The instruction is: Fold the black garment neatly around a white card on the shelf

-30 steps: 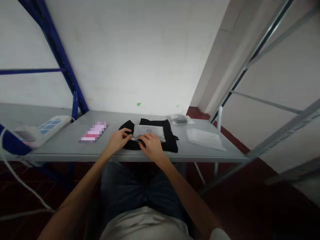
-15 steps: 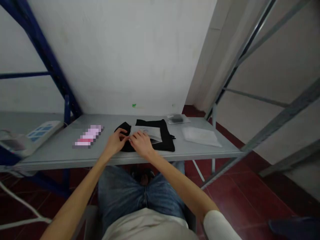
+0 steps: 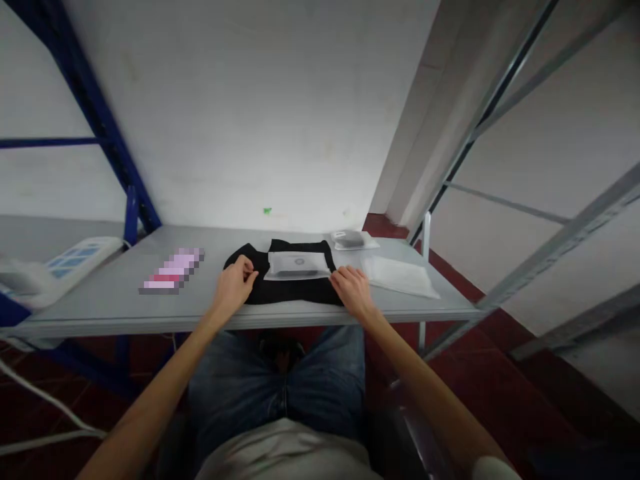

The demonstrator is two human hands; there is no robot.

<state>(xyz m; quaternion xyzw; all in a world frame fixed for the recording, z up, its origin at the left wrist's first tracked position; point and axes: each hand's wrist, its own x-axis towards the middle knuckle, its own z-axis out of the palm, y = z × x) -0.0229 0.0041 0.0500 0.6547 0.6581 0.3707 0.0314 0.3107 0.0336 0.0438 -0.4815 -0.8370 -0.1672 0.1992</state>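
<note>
A frosted plastic zip bag point(image 3: 299, 262) with a dark item inside lies on a folded black cloth point(image 3: 295, 291). At the bag's lower right corner, my right hand point(image 3: 353, 287) pinches the end of its edge between thumb and fingers. My left hand point(image 3: 236, 285) rests over the cloth's left side, just beyond the bag's left edge. Its fingers are loosely curled, thumb and index tip slightly apart, and nothing shows between them.
Behind the cloth on the right lies another clear bag with dark contents point(image 3: 349, 240). A stack of translucent bags point(image 3: 400, 276) is at the right. On the left are a blurred pink item point(image 3: 173, 270) and a white device with blue panels point(image 3: 75, 263). A wall backs the grey table point(image 3: 200, 312).
My right hand has moved right along the bag's near edge, from beside the left hand to the far corner. My left hand has come off the bag's left end. The bag lies flatter and straighter.
</note>
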